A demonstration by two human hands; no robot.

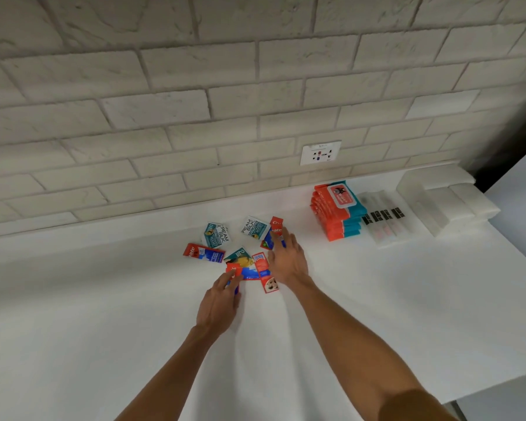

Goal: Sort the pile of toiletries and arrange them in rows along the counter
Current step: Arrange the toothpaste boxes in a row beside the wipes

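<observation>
A loose pile of small sachets lies mid-counter: red toothpaste sachets (202, 253) and teal-and-white conditioner sachets (254, 228). My left hand (219, 302) pinches a red-and-blue toothpaste sachet (234, 272) at the pile's near left edge. My right hand (287, 259) reaches into the pile's right side, fingers resting on a red toothpaste sachet (276, 226); whether it grips it is unclear. To the right stand a stack of orange-and-teal wet-wipe packs (337, 211), a row of clear-wrapped toothbrushes (384, 220) and white soap bars (447, 199).
A white counter (104, 299) runs along a pale brick wall with a power socket (320, 152) above the pile. The counter's right edge (523, 299) drops off beside the soap bars.
</observation>
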